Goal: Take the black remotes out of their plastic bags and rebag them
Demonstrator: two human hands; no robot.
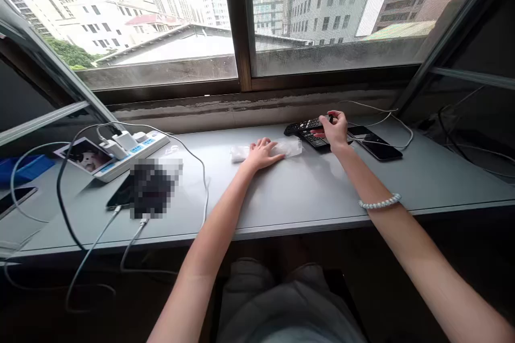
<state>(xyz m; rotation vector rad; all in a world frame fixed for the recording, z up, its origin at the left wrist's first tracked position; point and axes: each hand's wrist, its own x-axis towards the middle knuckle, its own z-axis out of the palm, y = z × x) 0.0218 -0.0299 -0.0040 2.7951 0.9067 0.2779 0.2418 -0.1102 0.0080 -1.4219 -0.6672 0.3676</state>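
Note:
My left hand (263, 154) lies with its fingers spread on a crumpled, see-through plastic bag (292, 146) in the middle of the desk. The bag's other end shows left of the fingers. Farther right, my right hand (333, 127) is closed around the right end of a black remote control (308, 125) with rows of buttons. Below that remote is a second black device with buttons (316, 140), partly hidden by the upper remote and my right hand. A beaded bracelet circles my right forearm.
To the right lies a black phone (376, 142), crossed by a white cable. On the left, a white power strip (132, 155) holds plugged-in chargers, with a blurred dark device (151, 190) and looping cables nearby. A window (161, 37) stands behind the desk (306, 193).

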